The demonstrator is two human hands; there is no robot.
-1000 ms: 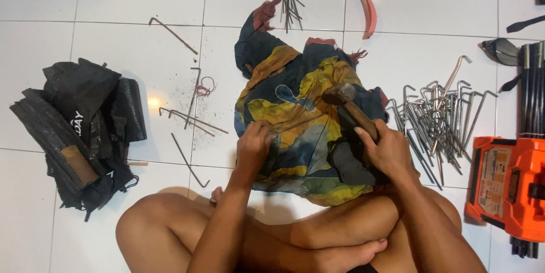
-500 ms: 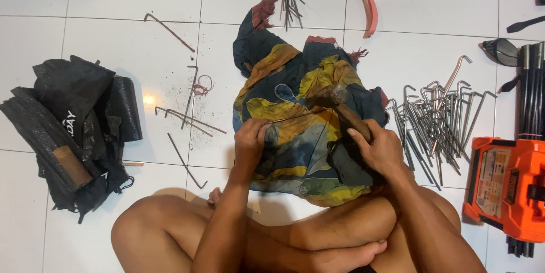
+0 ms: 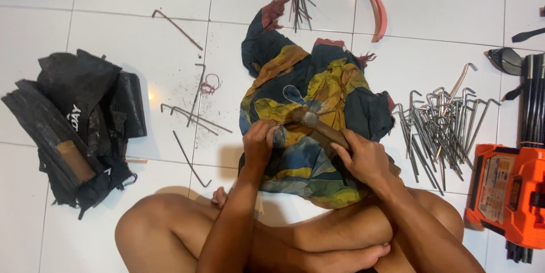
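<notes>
Right hand point(image 3: 366, 159) grips a hammer point(image 3: 318, 124) by its handle — head up-left, just above the cloth point(image 3: 318, 88) — beside the left hand point(image 3: 259, 145), closed, contents hidden.

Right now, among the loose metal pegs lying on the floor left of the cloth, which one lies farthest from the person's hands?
The bent peg at the top left, alone on its tile. The other loose pegs lie lower, nearer the left hand.

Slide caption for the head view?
Right hand hammers with brown wooden-handled hammer; left hand presses multicoloured crumpled cloth.
</notes>
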